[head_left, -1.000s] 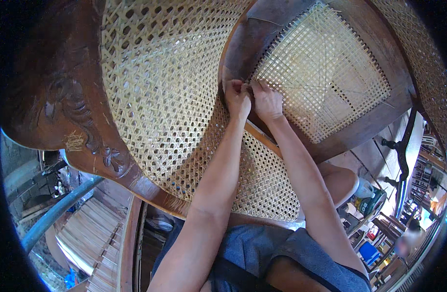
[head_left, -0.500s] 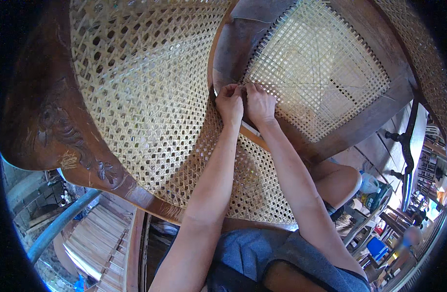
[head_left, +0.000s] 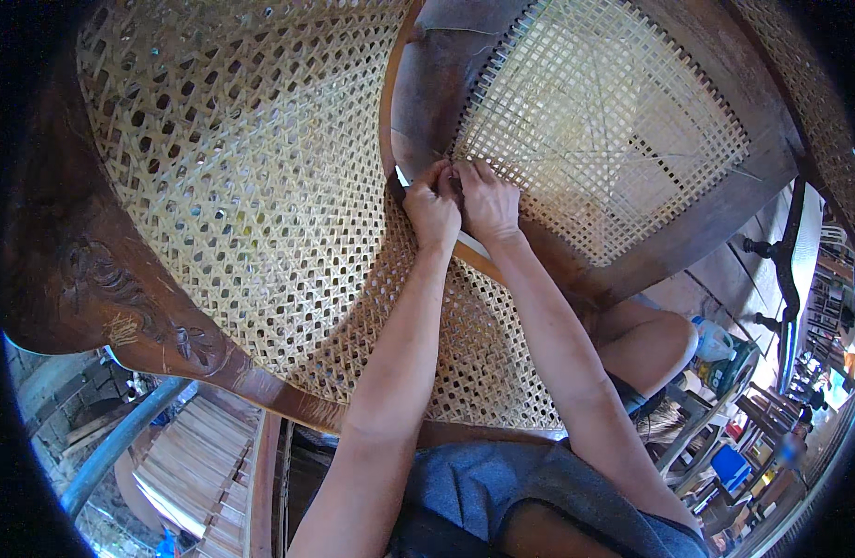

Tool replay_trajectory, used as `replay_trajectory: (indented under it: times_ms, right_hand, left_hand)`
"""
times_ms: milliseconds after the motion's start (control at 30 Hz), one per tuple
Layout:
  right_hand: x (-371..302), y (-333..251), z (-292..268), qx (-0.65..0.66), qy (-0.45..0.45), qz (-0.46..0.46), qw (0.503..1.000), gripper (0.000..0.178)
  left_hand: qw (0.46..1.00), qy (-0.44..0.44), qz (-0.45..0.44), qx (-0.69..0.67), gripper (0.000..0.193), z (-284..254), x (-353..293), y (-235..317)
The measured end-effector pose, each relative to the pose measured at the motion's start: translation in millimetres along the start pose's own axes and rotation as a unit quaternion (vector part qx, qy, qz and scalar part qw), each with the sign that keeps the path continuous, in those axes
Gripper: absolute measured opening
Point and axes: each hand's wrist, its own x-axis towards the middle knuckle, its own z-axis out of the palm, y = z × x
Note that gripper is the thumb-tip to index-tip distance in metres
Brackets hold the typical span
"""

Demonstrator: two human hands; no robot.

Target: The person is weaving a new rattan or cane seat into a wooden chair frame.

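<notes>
Both hands meet at the near left corner of a woven cane seat panel (head_left: 558, 121) set in a dark wooden seat frame (head_left: 669, 244). My left hand (head_left: 434, 212) is closed, its thumb and fingers pinched together by the frame's edge. Right beside it, my right hand (head_left: 490, 200) is closed too, with its fingertips curled in towards the left ones. What they pinch is too small and too hidden to make out. Close to my left hand curves the thin wooden rim of a large cane backrest (head_left: 260, 205), which spreads out beneath both forearms.
Carved dark wood (head_left: 120, 298) borders the backrest on the left. Loose strands cross the seat panel. Another cane panel (head_left: 823, 121) rises at the far right. Below right are a bent knee (head_left: 646, 358) and a plastic bottle (head_left: 714, 342). Wooden slats (head_left: 200, 456) lie at lower left.
The view has shifted slightly, so the backrest sits further left. Both hands stay at the same corner; the right hand has turned a little, showing more of its back.
</notes>
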Motion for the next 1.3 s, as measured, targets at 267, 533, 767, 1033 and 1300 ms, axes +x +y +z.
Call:
replay_trajectory:
  times_ms: [267, 533, 767, 1033, 1300]
  right_hand:
    - [-35, 24, -36, 0.068, 0.001, -0.028, 0.997, 0.019]
    - [-96, 88, -121, 0.135, 0.080, 0.030, 0.987, 0.011]
    - [-135, 104, -127, 0.219, 0.044, 0.225, 0.948, 0.012]
    - [-148, 121, -109, 0.292, 0.090, 0.251, 0.919, 0.012]
    - [-145, 127, -111, 0.323, 0.067, 0.283, 0.901, 0.014]
  left_hand:
    - [0.999, 0.000, -0.032, -0.016, 0.017, 2, 1, -11]
    - [0.999, -0.010, -0.008, 0.040, 0.020, -3, 7, -8]
    - [0.991, -0.050, -0.036, 0.116, 0.020, -1, 15, 11]
    - [0.897, 0.020, -0.382, -0.223, 0.014, 9, 20, 22]
    - [0.850, -0.019, -0.406, -0.334, 0.011, -1, 35, 4]
